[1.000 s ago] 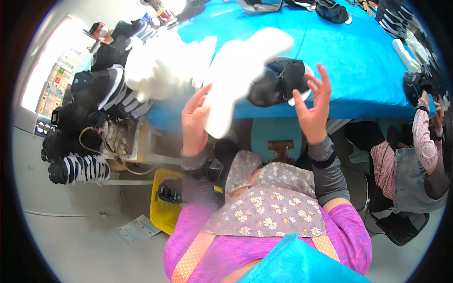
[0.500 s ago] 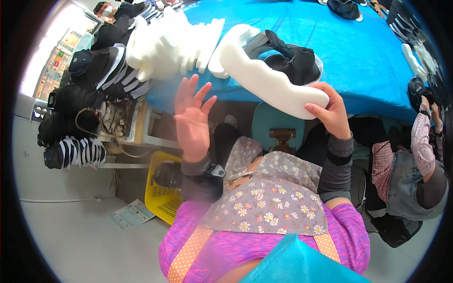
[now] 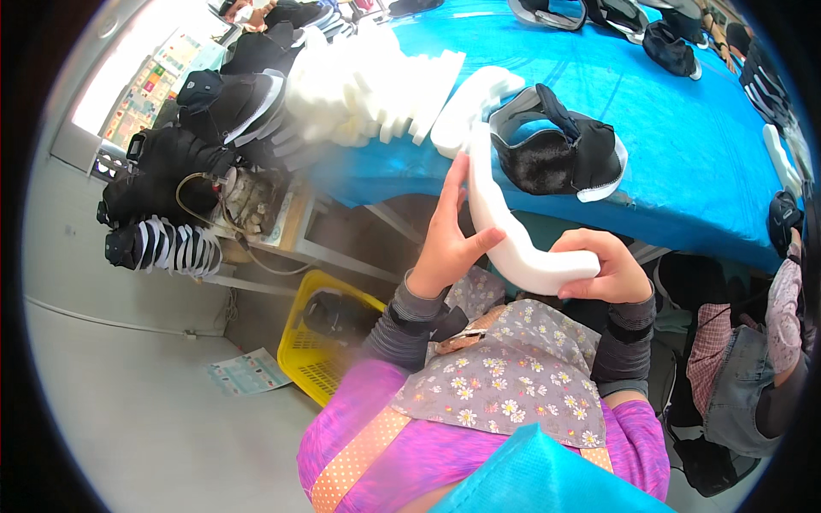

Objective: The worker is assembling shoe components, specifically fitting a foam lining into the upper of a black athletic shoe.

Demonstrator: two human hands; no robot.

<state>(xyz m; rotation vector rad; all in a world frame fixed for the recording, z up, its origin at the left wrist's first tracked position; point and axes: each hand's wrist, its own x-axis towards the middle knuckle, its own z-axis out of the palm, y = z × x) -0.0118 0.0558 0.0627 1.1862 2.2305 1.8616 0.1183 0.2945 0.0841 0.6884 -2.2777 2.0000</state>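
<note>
A long, curved white foam piece [image 3: 505,227] is held over my lap at the table's near edge. My right hand [image 3: 605,267] pinches its lower right end, thumb on the near side. Along its left side is my left hand [image 3: 449,231], fingers stretched upward and thumb apart, the thumb tip against the foam. Behind the foam's upper end, another white foam piece [image 3: 462,115] lies on the table. Right of that rests a black fabric item [image 3: 547,158] with a fleecy inside and a pale edge, shaped like a ring.
A blue sheet covers the table [image 3: 684,171]. White foam pieces [image 3: 359,85] are heaped at its left, beside stacked black fabric items [image 3: 222,98]. A yellow basket [image 3: 299,346] stands on the floor at left. Another person [image 3: 744,368] sits at the right.
My right hand has brought its end of the foam lower and nearer, turning the piece more upright. My left hand, raised and apart before, has moved right to the foam's side.
</note>
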